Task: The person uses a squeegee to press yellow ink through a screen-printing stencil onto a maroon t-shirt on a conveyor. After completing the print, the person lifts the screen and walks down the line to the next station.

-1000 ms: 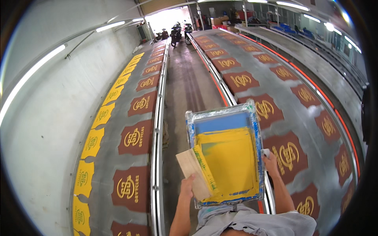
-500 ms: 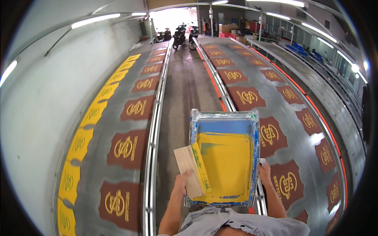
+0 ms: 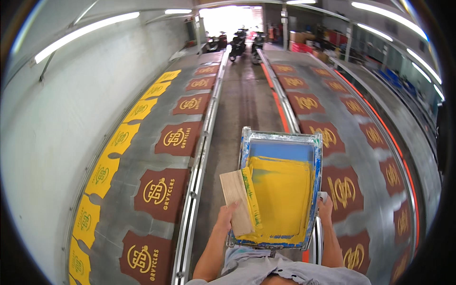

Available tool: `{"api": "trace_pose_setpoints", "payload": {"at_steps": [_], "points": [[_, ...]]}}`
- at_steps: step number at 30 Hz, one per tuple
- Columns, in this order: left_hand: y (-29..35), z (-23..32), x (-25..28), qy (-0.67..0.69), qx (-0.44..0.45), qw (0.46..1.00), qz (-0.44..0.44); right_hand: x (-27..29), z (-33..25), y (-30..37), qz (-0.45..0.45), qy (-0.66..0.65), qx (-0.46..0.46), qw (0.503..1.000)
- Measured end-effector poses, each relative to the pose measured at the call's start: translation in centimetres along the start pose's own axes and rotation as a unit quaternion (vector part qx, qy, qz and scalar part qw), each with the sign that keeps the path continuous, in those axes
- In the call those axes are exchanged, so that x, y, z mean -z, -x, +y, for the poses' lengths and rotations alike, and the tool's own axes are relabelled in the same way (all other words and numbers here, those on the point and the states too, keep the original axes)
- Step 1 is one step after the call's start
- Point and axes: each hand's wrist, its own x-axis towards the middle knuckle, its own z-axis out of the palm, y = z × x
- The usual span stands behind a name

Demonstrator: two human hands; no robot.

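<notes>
A screen-printing frame (image 3: 318, 190) hangs before me at waist height over the aisle, its mesh coated with yellow ink and blue at the far end. My left hand (image 3: 228, 216) is closed on the wooden squeegee (image 3: 236, 204), which leans tilted across the frame's left side; its blade edge is smeared yellow and green. Whether those fingers also grip the frame is hidden. My right hand (image 3: 325, 209) is wrapped round the frame's right edge, next to a small pale piece there.
Long grey printing tables flank the aisle (image 3: 232, 104). Brown shirt pieces (image 3: 160, 194) with yellow prints lie on both; yellow pieces (image 3: 102, 175) with green prints line the left table's wall side. Metal rails (image 3: 195, 190) edge the tables. Motorbikes (image 3: 238, 45) stand at the bright far doorway.
My view has turned a little left, and the shirt pieces beside me appear slightly nearer. Frame and squeegee sit farther right in the picture, both hands keeping the same hold.
</notes>
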Motion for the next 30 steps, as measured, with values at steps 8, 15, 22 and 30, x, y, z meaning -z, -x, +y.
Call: {"api": "trace_pose_setpoints", "payload": {"at_steps": [8,15,22,30], "points": [[-26.2,8.9,-0.9,0.071,-0.037,0.996,0.038,-18.8,-0.8,-26.5,-0.078,0.034,0.017,0.996],[-51.7,23.6,-7.9,0.049,0.019,0.998,-0.035,-28.1,0.6,-46.3,-0.001,0.041,0.009,0.999],[-78.3,34.7,-15.2,-0.019,0.045,0.994,-0.095,-39.4,9.9,-66.9,0.065,-0.051,-0.066,0.994],[-102.4,50.4,-16.1,0.037,0.033,0.998,-0.025,-58.5,8.5,-98.5,-0.006,-0.124,-0.128,0.984]]}}
